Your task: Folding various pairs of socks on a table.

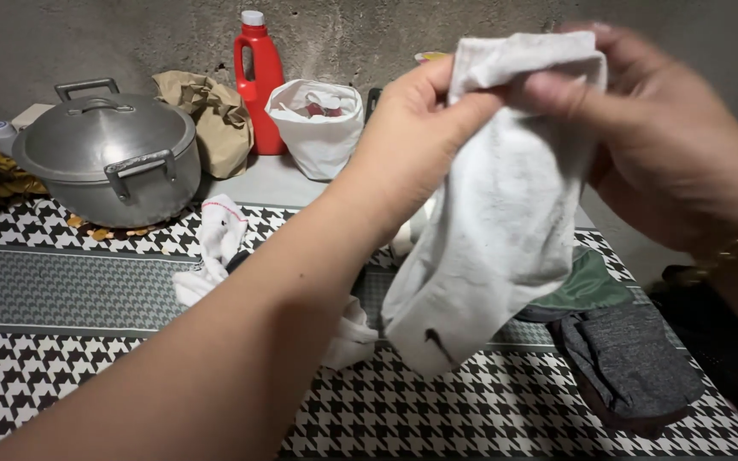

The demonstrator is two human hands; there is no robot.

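Both hands pinch the cuff of a white sock (497, 222) held up over the table: left hand (412, 137) and right hand (651, 128) with fingers closed on it. Beneath lie more white socks (219, 243) and grey cloth (634, 363) near the checked table edge (514, 427); a metal pot (113, 154) stands far left

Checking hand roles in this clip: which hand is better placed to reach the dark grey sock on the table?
Probably the right hand: the dark grey sock lies directly below it, while the left hand sits further away. Both hold the white sock.
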